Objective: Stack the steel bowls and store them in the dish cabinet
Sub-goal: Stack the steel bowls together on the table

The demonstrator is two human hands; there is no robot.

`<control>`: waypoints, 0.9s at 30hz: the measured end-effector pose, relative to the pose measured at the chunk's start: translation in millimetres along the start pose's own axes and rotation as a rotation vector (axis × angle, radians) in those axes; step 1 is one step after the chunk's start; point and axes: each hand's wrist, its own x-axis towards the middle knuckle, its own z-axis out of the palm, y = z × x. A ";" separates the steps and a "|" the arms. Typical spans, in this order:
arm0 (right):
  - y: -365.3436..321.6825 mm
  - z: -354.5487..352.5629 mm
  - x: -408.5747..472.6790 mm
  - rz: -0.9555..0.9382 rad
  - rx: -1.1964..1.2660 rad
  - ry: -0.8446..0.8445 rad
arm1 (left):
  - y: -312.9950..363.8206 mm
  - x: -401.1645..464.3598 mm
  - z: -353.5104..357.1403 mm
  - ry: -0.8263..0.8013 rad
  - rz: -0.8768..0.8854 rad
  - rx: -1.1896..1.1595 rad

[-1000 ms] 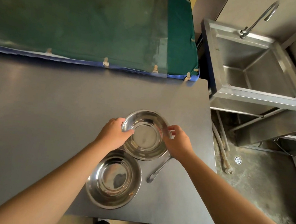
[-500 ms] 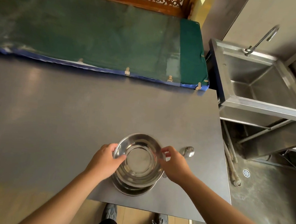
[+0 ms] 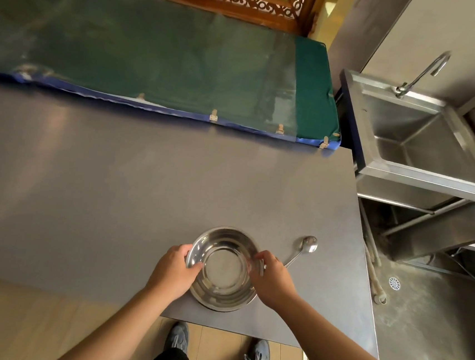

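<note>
Two steel bowls point(image 3: 226, 268) sit nested, one inside the other, on the grey table point(image 3: 131, 187) near its front edge. The lower bowl shows only as a rim under the top one. My left hand point(image 3: 176, 271) grips the left rim of the top bowl, thumb inside. My right hand point(image 3: 271, 279) grips the right rim, fingertips over the edge. No dish cabinet is in view.
A steel spoon point(image 3: 303, 248) lies on the table just right of my right hand. A green covered bench point(image 3: 160, 62) runs behind the table. A steel sink point(image 3: 416, 145) with a tap stands at the right. My feet show below the table's front edge.
The bowl held in both hands has come toward me and down into the second bowl; the two are now nested. The spoon is now uncovered to the right.
</note>
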 end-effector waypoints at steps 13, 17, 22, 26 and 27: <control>3.1 8.6 5.1 0.013 -0.052 0.012 | -0.3 4.3 11.0 -0.013 -0.033 0.021; 2.8 5.6 10.0 0.016 -0.061 0.016 | 3.0 10.4 11.9 -0.023 -0.040 0.017; 2.0 -5.3 24.0 0.045 0.056 0.039 | 9.7 26.3 10.1 -0.004 -0.062 -0.019; 11.1 -18.0 47.9 0.185 0.262 0.130 | 16.7 40.6 9.6 -0.010 -0.079 -0.050; 16.2 -21.3 54.9 0.241 0.272 0.159 | 18.5 43.8 9.7 -0.013 -0.086 -0.047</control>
